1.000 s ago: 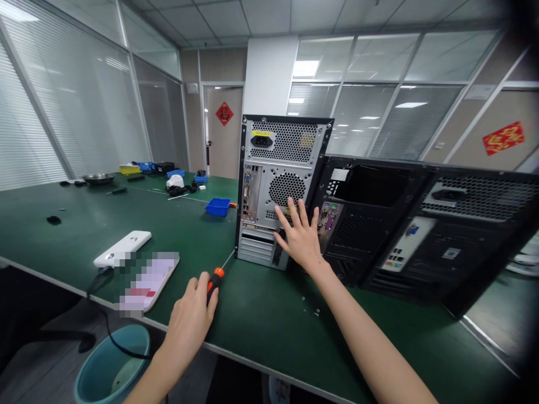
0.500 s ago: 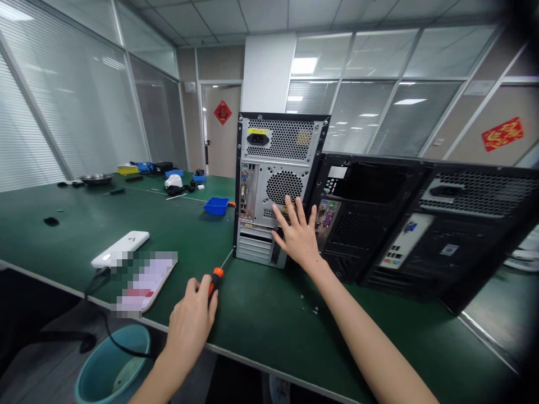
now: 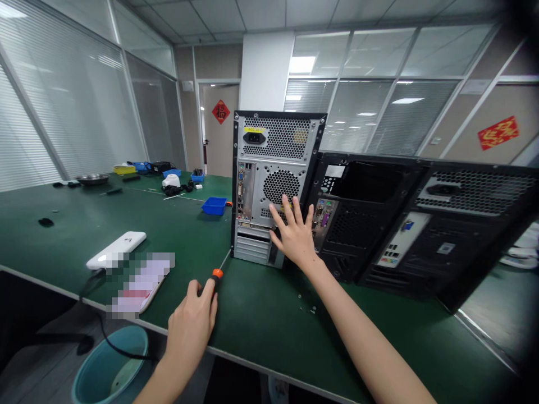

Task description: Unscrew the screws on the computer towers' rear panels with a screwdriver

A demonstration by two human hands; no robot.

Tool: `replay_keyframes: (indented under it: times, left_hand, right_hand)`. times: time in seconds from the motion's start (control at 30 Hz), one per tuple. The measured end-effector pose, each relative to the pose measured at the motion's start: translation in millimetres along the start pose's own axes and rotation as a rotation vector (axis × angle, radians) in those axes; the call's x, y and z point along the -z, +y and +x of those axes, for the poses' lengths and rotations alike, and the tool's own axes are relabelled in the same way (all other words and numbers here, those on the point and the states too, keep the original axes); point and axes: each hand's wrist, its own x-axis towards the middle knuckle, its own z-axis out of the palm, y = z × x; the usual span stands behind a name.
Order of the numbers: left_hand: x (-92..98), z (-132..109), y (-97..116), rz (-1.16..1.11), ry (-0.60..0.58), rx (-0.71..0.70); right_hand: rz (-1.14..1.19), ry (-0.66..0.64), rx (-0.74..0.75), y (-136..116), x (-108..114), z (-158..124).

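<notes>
My left hand (image 3: 194, 314) is closed around the black and orange handle of a screwdriver (image 3: 217, 274). Its thin shaft slants up to the lower left corner of a silver computer case (image 3: 275, 151), where the tip appears to meet a screw on the back edge. My right hand (image 3: 297, 233) lies with spread fingers against the lower part of that case's back panel, below the round fan grille. The case stands upright, back side towards me. Several small screws (image 3: 312, 310) lie on the green table (image 3: 261, 320) below my right forearm.
Two black computer cases (image 3: 353, 224) (image 3: 471, 235) stand close on the right. On the left lie a white power bank (image 3: 117, 249) and a partly blurred phone (image 3: 147, 286). A blue tray (image 3: 214, 206) sits beyond the screwdriver. A teal bin (image 3: 110, 365) stands below the table edge.
The view has shifted very slightly. Around the screwdriver handle, my left hand's grip looks a little turned; my right hand stays against the case.
</notes>
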Motion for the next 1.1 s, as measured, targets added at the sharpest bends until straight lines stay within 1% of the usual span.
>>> replay_keyframes:
  times: [0.3,0.7,0.93,1.1]
  left_hand:
    - [-6.0,-0.5,-3.8,0.07,0.053,-0.075]
    - [-6.0,-0.5,-8.9,0.188,0.085,-0.208]
    - [5.4,1.9,-7.8,0.24,0.066,-0.261]
    - [8.2,1.8,-9.0,0.226,0.012,-0.215]
  right_hand:
    - [0.0,0.002,0.004,-1.0,-0.2,-1.0]
    - [0.005,0.003,0.002,-0.3,-0.5,-0.8]
    - [0.005,0.006,0.004,-0.6,-0.9,-0.4]
    - [-0.004,0.009,0.006,-0.6,-0.8,-0.3]
